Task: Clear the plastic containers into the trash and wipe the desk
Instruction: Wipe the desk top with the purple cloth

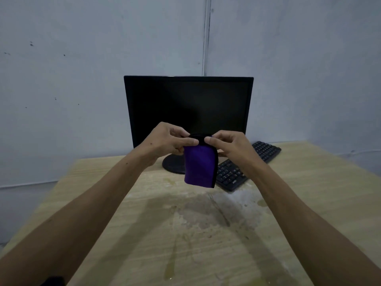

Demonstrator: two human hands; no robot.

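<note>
Both hands up at frame centre, held above the desk [309,182], in front of the monitor [188,104]. Left hand [167,141] pinches the top left edge of the cloth [200,168]: thumb and curled fingers closed on the fabric. Right hand [228,143] pinches the top right edge the same way, fingertips bent in tight on it. Cloth is purple w/ a dark trim, folded, hanging down from the two grips; bottom edge clear of the desk, just in front of the monitor base. Keyboard [247,166] lies angled at centre right, partly behind the right wrist and the cloth.

Desk top, lower centre of frame: wet, greyish smear w/ yellowish drips and puddles running down toward the bottom edge. Pale walls meet in a corner behind the monitor, upper centre. No plastic containers in frame.
</note>
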